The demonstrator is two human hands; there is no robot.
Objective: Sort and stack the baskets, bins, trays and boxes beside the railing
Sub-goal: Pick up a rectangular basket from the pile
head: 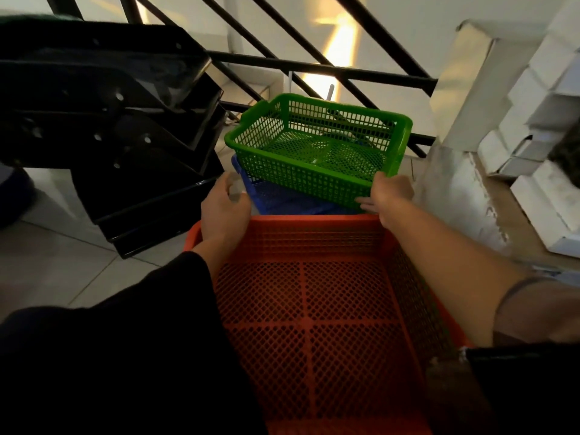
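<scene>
The right hand (390, 196) grips the near right corner of the green basket (317, 152), thumb on the rim and fingers curled beneath, holding it tilted. The left hand (224, 211) hovers loosely spread at about nine o'clock from that basket, beside its near left corner; it seems to hold nothing, though its fingertips are blurred. Just under the green basket lies a blue basket (282, 199), mostly hidden. At six o'clock from both, nearest the person, sits a large orange tray (314, 309) under both forearms. At ten o'clock a pile of black trays (125, 136) leans unevenly on the floor; at three o'clock white boxes (533, 120) are heaped. Behind runs the railing (314, 67). I judge the sorting barely begun: nothing coloured is nested yet.
</scene>
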